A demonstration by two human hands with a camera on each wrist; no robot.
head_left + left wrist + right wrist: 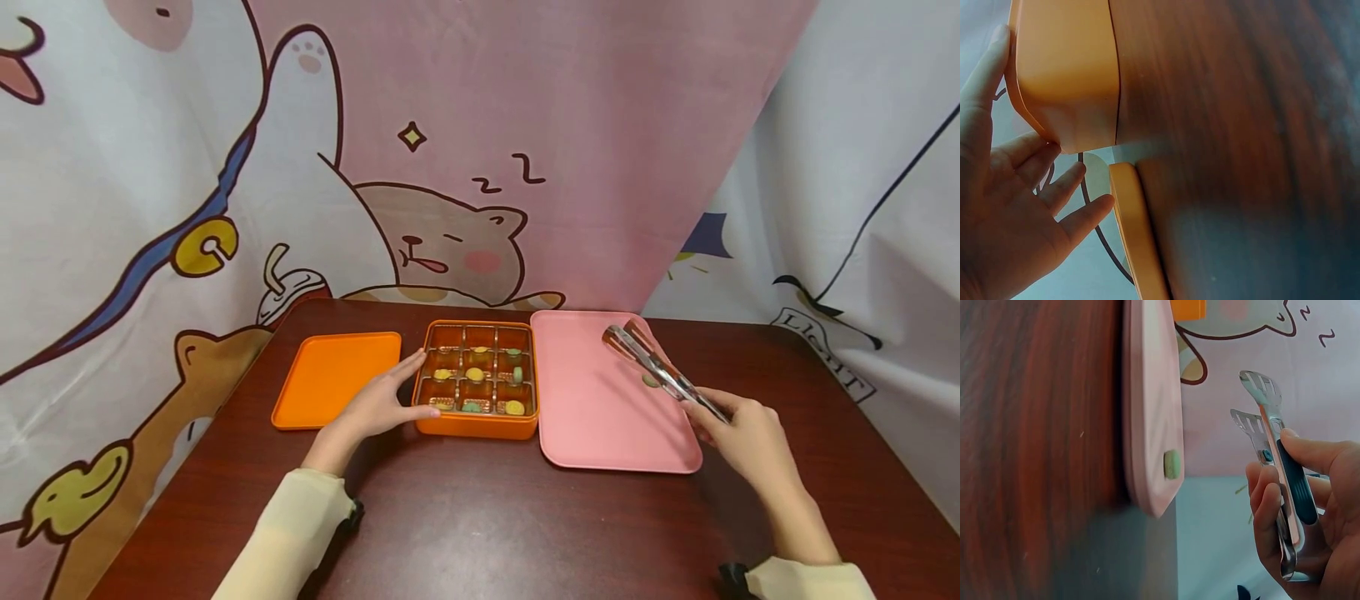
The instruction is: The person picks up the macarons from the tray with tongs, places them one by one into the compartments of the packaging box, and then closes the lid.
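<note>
My left hand [378, 402] rests against the left side of an orange box [476, 423], its fingers extended and thumb at the front rim. Inside, a clear divided insert [447, 337] holds several small round yellow and green pieces, one being a yellow piece [515, 407] in the near right compartment. My right hand [750, 437] grips metal tongs [1294, 481] with dark handle grips. Their slotted ends are apart, with nothing between them, above a pink tray [585, 400]. A green piece [1172, 464] lies on that tray, partly hidden by the tongs in the head view.
An orange lid-like tray [337, 379] lies left of the box. The pink tray stands close along the box's right side. All sit on a dark wooden table [480, 525], with a cartoon-printed curtain [600, 167] hanging behind it.
</note>
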